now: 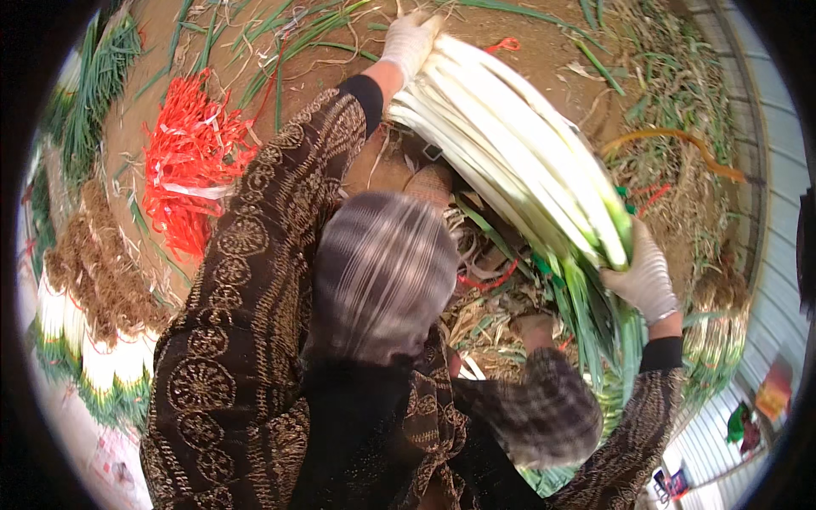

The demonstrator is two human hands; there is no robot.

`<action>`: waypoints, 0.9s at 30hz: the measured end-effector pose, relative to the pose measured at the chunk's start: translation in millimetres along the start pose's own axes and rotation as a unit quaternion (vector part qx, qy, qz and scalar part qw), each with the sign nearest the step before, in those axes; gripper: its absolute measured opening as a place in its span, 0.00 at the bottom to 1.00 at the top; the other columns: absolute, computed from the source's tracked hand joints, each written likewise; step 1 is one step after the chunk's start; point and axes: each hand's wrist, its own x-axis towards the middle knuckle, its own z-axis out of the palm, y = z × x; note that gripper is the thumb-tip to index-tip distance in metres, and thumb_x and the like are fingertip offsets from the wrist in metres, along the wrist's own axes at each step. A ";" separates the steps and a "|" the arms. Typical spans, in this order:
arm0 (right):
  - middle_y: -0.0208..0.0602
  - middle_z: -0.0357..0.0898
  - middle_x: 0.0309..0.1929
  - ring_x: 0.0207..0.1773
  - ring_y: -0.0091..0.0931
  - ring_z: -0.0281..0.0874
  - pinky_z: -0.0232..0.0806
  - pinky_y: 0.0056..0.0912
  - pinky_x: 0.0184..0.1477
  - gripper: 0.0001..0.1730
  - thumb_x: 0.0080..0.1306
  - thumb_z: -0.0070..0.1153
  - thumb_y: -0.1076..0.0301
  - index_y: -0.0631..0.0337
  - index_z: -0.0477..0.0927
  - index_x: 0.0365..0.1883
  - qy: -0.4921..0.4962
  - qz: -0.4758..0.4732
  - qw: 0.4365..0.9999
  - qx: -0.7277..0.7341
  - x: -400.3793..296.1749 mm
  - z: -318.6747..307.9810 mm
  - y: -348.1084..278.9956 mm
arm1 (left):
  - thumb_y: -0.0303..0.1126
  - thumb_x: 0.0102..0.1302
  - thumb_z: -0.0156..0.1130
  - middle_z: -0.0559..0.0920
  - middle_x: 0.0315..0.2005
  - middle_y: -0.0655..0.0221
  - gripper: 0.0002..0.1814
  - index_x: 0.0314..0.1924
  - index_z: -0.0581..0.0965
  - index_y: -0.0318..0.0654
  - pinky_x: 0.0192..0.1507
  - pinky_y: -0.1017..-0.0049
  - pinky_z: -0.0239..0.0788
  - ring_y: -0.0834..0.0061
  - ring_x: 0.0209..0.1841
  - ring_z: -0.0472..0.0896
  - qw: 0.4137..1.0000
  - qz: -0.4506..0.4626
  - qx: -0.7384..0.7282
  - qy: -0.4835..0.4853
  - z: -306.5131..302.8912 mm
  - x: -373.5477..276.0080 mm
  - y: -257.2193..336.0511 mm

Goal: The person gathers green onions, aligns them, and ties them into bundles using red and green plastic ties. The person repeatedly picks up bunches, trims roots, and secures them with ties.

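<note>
A thick bundle of long white-stemmed scallions slants across the upper middle of the head view. My left hand, in a pale thin glove, grips its upper end; the fingers are partly hidden at the frame's top. Around the lower end, where the white stems turn green, my right hand is closed, gloved alike. Green leaves hang down below that hand. Beneath the bundle are a dark shoe with a metal buckle and my plaid-covered knee.
A heap of red plastic ties lies on the dirt floor at left. Tied scallion bundles with brown roots stand farther left. Dry leaf litter lines the right side, before a pale corrugated wall. A curved yellow-brown strip lies nearby.
</note>
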 end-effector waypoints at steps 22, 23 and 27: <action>0.61 0.76 0.61 0.65 0.51 0.75 0.68 0.50 0.70 0.58 0.45 0.76 0.60 0.66 0.64 0.74 -0.033 -0.007 0.997 -0.076 67.2 78.4 36.9 | 0.60 0.50 0.79 0.67 0.74 0.51 0.57 0.76 0.66 0.43 0.78 0.48 0.52 0.50 0.78 0.63 0.628 0.463 0.448 -0.437 73.8 -126.2 28.4; 0.61 0.76 0.61 0.66 0.51 0.75 0.68 0.50 0.70 0.58 0.45 0.76 0.60 0.66 0.64 0.74 -0.019 -0.018 0.997 -0.067 70.3 80.1 39.7 | 0.60 0.50 0.79 0.67 0.74 0.51 0.58 0.76 0.65 0.42 0.78 0.48 0.52 0.50 0.78 0.62 0.643 0.446 0.431 -0.450 78.0 -121.2 21.7; 0.59 0.77 0.57 0.60 0.51 0.77 0.72 0.52 0.62 0.53 0.49 0.72 0.59 0.65 0.64 0.73 0.019 -0.007 0.997 -0.076 59.4 76.6 40.9 | 0.61 0.51 0.78 0.66 0.74 0.49 0.60 0.77 0.63 0.37 0.78 0.49 0.51 0.49 0.78 0.62 0.627 0.434 0.381 -0.523 113.1 -91.6 14.8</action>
